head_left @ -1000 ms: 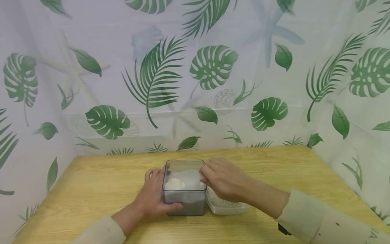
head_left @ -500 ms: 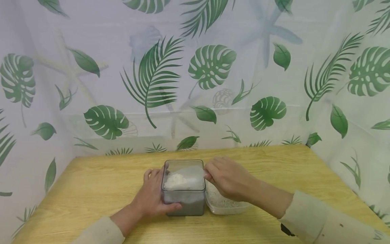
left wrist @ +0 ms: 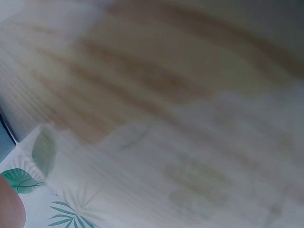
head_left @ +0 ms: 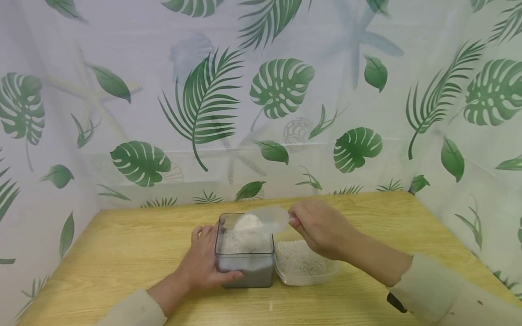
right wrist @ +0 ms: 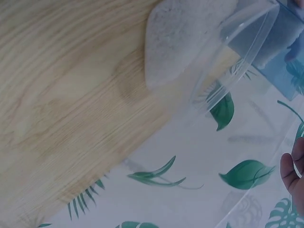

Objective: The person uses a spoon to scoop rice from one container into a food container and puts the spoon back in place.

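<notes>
On the wood-grained surface (head_left: 130, 258), the hands work apart: the left hand (head_left: 200, 261) clasps the square tub (head_left: 253, 274), thumb across its front, while the right hand (head_left: 320, 228) grips the scoop (head_left: 276, 220) above the tub's rim. Doing this well likely means bracing the tub and keeping the scoop level, since loose filling could spill. The tub is smoky plastic; the shallow box (head_left: 306, 280) below the right hand is clear, holding coarse grains (head_left: 299, 261); the scoop is cloudy, its white heap (head_left: 249, 221) powdery.
</notes>
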{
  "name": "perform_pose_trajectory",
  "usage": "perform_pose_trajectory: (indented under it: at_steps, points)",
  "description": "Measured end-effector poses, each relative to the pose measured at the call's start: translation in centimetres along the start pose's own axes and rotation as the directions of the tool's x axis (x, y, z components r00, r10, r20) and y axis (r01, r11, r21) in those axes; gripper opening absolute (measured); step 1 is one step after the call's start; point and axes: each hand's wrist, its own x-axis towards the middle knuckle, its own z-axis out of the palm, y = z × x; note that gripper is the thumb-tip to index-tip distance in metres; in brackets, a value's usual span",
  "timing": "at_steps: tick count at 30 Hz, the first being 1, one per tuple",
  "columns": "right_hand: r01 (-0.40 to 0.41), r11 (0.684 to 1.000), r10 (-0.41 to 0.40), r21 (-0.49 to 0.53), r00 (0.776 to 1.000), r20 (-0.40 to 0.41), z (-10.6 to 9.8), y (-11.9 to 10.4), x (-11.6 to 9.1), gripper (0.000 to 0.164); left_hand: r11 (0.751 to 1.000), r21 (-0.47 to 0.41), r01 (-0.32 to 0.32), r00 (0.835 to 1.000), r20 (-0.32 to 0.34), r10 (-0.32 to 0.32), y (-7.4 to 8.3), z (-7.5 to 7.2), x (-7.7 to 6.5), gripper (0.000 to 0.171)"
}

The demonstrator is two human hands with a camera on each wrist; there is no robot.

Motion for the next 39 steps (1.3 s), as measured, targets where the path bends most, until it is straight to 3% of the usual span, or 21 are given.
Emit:
perform_pose_trajectory:
  at_steps: [11,22,30,39]
  points:
    - [-0.057,0.997,0.056,-0.046,0.998,-0.025,-2.6,2.1,-2.6,0.039,1.000,0.009,0.017,1.000,0.017,-0.017,0.1,0.1,-0.1,0.134]
    - [-0.122,0.991,0.122,-0.049,0.992,-0.009,-4.0,3.8,-6.7,0.021,1.000,0.004,0.008,1.000,-0.007,-0.008,0.0,0.3,-0.3,0.134]
    - [-0.160,0.986,0.162,-0.048,0.986,0.041,-4.2,4.1,-9.5,0.007,1.000,0.006,-0.015,0.999,-0.038,0.015,-0.1,0.3,-0.3,0.132]
    - [-0.172,0.985,0.171,-0.003,0.975,0.140,-4.7,4.4,-10.7,0.017,1.000,-0.002,0.002,1.000,-0.009,-0.002,0.0,0.1,-0.1,0.133]
